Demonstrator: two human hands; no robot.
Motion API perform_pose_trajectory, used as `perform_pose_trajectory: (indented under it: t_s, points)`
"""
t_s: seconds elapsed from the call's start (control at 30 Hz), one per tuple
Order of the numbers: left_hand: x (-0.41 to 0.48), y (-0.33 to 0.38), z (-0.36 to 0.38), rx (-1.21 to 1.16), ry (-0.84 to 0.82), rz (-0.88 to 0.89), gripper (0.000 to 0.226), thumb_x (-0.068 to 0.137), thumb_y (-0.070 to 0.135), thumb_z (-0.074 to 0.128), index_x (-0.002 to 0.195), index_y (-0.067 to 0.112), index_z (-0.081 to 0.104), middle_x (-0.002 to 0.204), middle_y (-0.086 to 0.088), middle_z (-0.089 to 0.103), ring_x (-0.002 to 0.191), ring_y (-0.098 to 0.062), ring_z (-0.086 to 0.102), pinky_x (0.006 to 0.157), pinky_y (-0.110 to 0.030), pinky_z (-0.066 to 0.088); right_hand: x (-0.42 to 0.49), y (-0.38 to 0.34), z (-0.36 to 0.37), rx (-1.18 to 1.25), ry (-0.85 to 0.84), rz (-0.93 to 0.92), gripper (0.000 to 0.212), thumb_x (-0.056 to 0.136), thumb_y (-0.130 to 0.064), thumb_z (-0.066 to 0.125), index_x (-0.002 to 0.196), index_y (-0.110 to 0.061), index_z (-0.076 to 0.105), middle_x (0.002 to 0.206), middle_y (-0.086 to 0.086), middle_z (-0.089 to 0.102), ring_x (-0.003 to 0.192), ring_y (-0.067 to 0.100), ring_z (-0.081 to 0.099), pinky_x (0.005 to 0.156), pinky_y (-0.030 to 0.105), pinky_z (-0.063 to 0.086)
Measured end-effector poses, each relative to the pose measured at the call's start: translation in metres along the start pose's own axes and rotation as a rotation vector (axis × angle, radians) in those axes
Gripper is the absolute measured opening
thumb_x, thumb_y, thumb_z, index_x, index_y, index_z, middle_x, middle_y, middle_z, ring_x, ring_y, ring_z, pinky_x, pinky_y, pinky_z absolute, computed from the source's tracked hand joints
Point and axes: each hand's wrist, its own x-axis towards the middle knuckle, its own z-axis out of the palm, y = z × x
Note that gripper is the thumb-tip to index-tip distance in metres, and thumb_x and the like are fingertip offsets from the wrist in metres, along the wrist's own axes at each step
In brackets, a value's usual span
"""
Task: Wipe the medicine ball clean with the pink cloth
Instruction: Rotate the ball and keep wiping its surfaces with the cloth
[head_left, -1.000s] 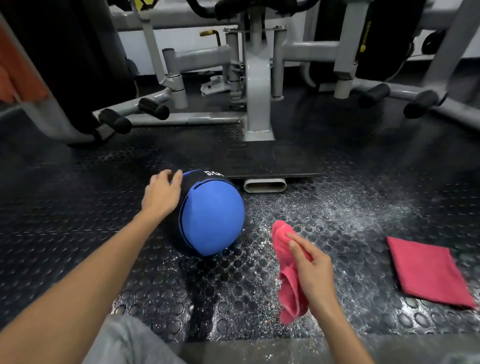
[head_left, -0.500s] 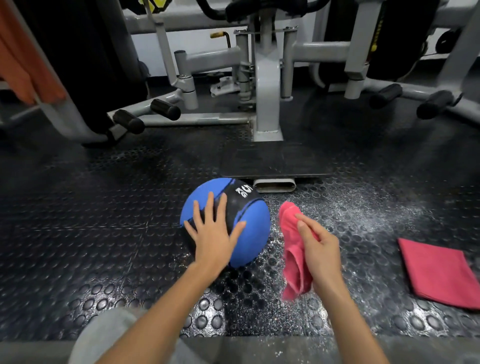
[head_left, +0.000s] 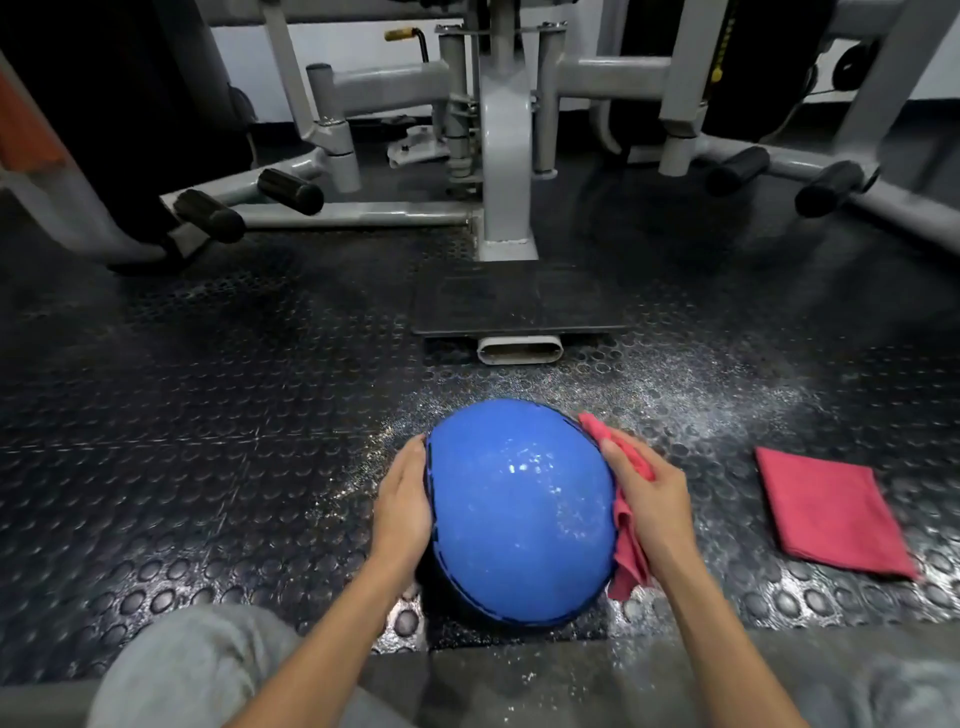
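Note:
The blue medicine ball (head_left: 519, 509) sits between my two hands, just above the studded floor near me, its blue face up and speckled with wet spots. My left hand (head_left: 402, 501) lies flat against the ball's left side with straight fingers. My right hand (head_left: 652, 493) holds a crumpled pink cloth (head_left: 626, 545) and presses it against the ball's right side. The cloth hangs down below my palm; part of it is hidden behind the hand.
A second pink cloth (head_left: 831, 512), folded flat, lies on the black rubber floor (head_left: 208, 441) to the right. A grey gym machine frame (head_left: 506, 156) with a black footplate (head_left: 519, 304) and padded rollers stands beyond the ball. Wet spray glistens on the floor around the ball.
The ball has been pulled closer to me and turned, so its black band no longer shows. My left hand moved from the top to its left side. My right hand brought the cloth onto its right side.

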Motion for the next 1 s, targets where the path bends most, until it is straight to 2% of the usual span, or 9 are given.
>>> perform_pose_trajectory:
  t_s: [0.13,0.23,0.33,0.47,0.57,0.7,0.83,0.93,1.0]
  points:
    - [-0.009,0.02,0.025,0.134,0.075,0.028,0.054,0.084,0.057,0.033,0.118,0.027,0.06,0.127,0.005,0.059,0.118,-0.021,0.051,0.105,-0.048,0.035,-0.009,0.001,-0.008,-0.147,0.274,-0.109,0.013,0.082,-0.019,0.067,0.092,-0.028,0.071,0.095,-0.006,0.07,0.09,0.005,0.062,0.092,0.029,0.047]
    - [0.0,0.034,0.033,0.235,0.077,0.012,0.046,0.093,0.047,0.032,0.118,0.019,0.059,0.126,0.0,0.059,0.116,-0.026,0.051,0.103,-0.046,0.036,-0.035,-0.01,0.011,-0.292,0.277,-0.451,0.015,0.08,-0.014,0.07,0.089,-0.026,0.071,0.094,-0.007,0.067,0.09,0.003,0.057,0.087,0.01,0.039]
    - [0.002,0.038,0.037,0.256,0.077,0.021,0.042,0.095,0.044,0.033,0.118,0.021,0.06,0.127,0.002,0.058,0.116,-0.025,0.05,0.102,-0.043,0.036,-0.035,-0.004,0.013,-0.383,0.26,-0.627,0.014,0.078,-0.016,0.068,0.09,-0.022,0.072,0.095,-0.01,0.063,0.09,0.004,0.052,0.087,0.007,0.034]
    - [-0.004,0.049,0.05,0.26,0.099,0.021,0.032,0.097,0.041,0.033,0.108,0.031,0.061,0.123,0.006,0.058,0.107,-0.02,0.049,0.088,-0.032,0.033,-0.004,0.003,-0.008,-0.105,0.361,-0.285,0.015,0.083,-0.009,0.065,0.092,-0.021,0.068,0.097,0.002,0.066,0.088,0.007,0.059,0.086,0.015,0.044]
    - [-0.005,0.057,0.06,0.317,0.122,-0.024,0.04,0.096,0.047,0.031,0.126,0.034,0.054,0.135,0.004,0.052,0.121,-0.026,0.046,0.094,-0.036,0.032,0.011,0.006,-0.024,-0.028,0.359,-0.032,0.015,0.085,-0.013,0.063,0.098,-0.018,0.068,0.1,0.007,0.069,0.085,0.009,0.06,0.08,0.021,0.045]
    - [-0.001,0.064,0.065,0.323,0.119,-0.04,0.039,0.095,0.044,0.032,0.121,0.029,0.057,0.133,0.001,0.054,0.118,-0.026,0.048,0.09,-0.036,0.034,-0.019,-0.008,0.001,-0.277,0.368,-0.342,0.015,0.081,-0.012,0.068,0.092,-0.021,0.072,0.095,-0.007,0.066,0.087,0.009,0.055,0.082,0.004,0.034]
    - [0.006,0.059,0.056,0.222,0.105,-0.053,0.039,0.094,0.045,0.038,0.121,0.027,0.06,0.131,0.002,0.056,0.118,-0.025,0.05,0.102,-0.039,0.037,-0.032,-0.005,0.014,-0.353,0.33,-0.593,0.013,0.079,-0.016,0.068,0.089,-0.023,0.072,0.094,-0.01,0.064,0.087,0.01,0.051,0.084,0.006,0.034]
    - [0.005,0.056,0.056,0.195,0.125,-0.048,0.039,0.096,0.042,0.039,0.124,0.024,0.058,0.132,0.0,0.056,0.12,-0.024,0.049,0.097,-0.033,0.033,-0.001,0.017,-0.014,-0.104,0.374,-0.248,0.02,0.084,-0.009,0.064,0.088,-0.029,0.068,0.094,-0.006,0.066,0.09,0.012,0.061,0.085,0.021,0.044]
    - [0.003,0.06,0.06,0.209,0.154,-0.042,0.038,0.098,0.041,0.037,0.124,0.023,0.058,0.131,0.0,0.056,0.119,-0.024,0.048,0.089,-0.031,0.03,0.014,0.039,-0.031,-0.085,0.352,0.051,0.027,0.086,-0.002,0.056,0.091,-0.025,0.069,0.093,0.002,0.07,0.082,0.015,0.064,0.073,0.027,0.049]
